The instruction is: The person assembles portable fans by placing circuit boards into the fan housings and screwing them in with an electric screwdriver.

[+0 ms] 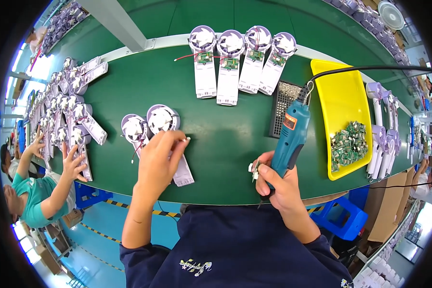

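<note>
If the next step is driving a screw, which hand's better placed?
Likely the right hand: it holds the teal electric screwdriver, plus a small circuit board. The left hand is at a fan unit.

on the green surface (216,129), the left hand (157,158) bends over one of two white fan housings (183,174), a small white piece (187,138) at its fingertips. the right hand (285,186) holds a teal electric screwdriver (293,132) and a small green circuit board (255,172). four more fan housings (228,84) lie beyond, near a black perforated screw tray (283,108); a yellow tray (341,93) holds piled circuit boards (349,146). at left, a co-worker (39,196) reaches toward clustered housings (77,113).
</note>
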Motion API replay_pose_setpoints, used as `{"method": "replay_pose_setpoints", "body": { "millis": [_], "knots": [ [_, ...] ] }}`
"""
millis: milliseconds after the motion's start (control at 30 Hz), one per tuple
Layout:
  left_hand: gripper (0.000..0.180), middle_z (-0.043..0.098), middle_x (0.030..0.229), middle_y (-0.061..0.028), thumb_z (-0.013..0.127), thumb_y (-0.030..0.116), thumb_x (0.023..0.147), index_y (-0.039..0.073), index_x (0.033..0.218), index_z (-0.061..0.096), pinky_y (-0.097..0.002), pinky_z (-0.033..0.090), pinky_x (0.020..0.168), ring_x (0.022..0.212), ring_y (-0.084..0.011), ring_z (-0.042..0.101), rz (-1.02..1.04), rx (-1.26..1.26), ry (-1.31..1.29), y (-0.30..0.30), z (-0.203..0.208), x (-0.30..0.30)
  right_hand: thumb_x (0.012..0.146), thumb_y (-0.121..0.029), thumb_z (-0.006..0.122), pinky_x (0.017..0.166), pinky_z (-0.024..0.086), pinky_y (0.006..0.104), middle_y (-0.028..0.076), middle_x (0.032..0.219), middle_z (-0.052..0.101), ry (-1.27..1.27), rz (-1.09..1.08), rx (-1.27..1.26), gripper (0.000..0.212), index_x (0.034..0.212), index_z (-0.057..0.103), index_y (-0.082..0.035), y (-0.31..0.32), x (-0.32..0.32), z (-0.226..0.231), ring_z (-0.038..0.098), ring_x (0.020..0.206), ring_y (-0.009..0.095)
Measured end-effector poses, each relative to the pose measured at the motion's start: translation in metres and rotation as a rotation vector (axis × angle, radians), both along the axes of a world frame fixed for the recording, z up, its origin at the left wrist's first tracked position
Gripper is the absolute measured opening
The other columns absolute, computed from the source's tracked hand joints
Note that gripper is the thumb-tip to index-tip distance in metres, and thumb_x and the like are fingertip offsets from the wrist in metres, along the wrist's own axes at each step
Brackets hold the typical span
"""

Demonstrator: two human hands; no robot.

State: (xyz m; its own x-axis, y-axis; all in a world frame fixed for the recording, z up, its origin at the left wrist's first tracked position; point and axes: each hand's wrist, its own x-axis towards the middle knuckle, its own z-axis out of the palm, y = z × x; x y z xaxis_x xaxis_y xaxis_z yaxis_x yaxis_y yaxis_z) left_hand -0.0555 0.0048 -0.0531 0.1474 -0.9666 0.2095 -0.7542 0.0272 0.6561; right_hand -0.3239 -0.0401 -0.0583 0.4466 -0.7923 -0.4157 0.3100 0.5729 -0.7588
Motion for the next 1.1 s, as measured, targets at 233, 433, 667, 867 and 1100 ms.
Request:
{"method": "replay_pose_setpoints", "body": {
  "millis": [233,433,667,867,1100],
  "knots": [
    [0.020,0.061,0.084,-0.0093,0.073,-0.001,0.080,0.003,0.097,0.061,-0.0384,0.051,0.065,0.076,-0.0289,0.062,-0.320,-0.134,0.175,0.012,-0.015,-0.058,0.089,-0.002,0.067,0.045,0.042,0.0254,0.014,0.089,0.066,-0.077,-0.032,0.051,0.018,0.104,0.059,0.002,0.004,-0.013,0.001,0.054,0.051,0.011],
    [0.030,0.068,0.090,-0.0123,0.072,-0.010,0.073,-0.004,0.102,0.066,-0.0380,0.053,0.070,0.082,-0.0290,0.064,-0.194,-0.279,0.270,0.018,-0.025,-0.100,0.090,0.000,0.066,0.048,0.046,0.0249,0.016,0.091,0.066,-0.018,-0.017,0.003,0.017,0.104,0.057,0.002,0.013,-0.034,-0.003,0.059,0.058,0.014],
    [0.018,0.065,0.095,-0.0117,0.068,-0.011,0.082,-0.004,0.099,0.070,-0.0296,0.049,0.067,0.082,-0.0217,0.060,0.258,-0.231,0.478,0.022,-0.029,-0.112,0.089,-0.001,0.070,0.048,0.044,0.0222,0.008,0.078,0.067,0.376,-0.110,-0.031,0.014,0.101,0.063,0.002,0.019,-0.017,0.010,0.058,0.057,0.008],
    [0.018,0.058,0.102,-0.0107,0.070,-0.008,0.084,-0.001,0.099,0.063,-0.0259,0.049,0.067,0.082,-0.0153,0.059,0.298,-0.065,0.689,0.023,-0.029,-0.110,0.088,-0.003,0.071,0.050,0.041,0.0200,-0.002,0.072,0.061,0.501,-0.016,-0.069,0.011,0.098,0.065,-0.002,0.021,0.008,0.016,0.054,0.057,0.003],
    [0.015,0.061,0.100,-0.0113,0.069,-0.005,0.085,-0.002,0.098,0.063,-0.0284,0.053,0.070,0.083,-0.0188,0.062,0.185,-0.006,0.704,0.024,-0.029,-0.099,0.087,0.005,0.067,0.050,0.045,0.0221,0.008,0.099,0.062,0.623,0.048,-0.301,0.011,0.098,0.063,0.003,0.019,0.014,0.005,0.059,0.061,0.008]
  ]
}}
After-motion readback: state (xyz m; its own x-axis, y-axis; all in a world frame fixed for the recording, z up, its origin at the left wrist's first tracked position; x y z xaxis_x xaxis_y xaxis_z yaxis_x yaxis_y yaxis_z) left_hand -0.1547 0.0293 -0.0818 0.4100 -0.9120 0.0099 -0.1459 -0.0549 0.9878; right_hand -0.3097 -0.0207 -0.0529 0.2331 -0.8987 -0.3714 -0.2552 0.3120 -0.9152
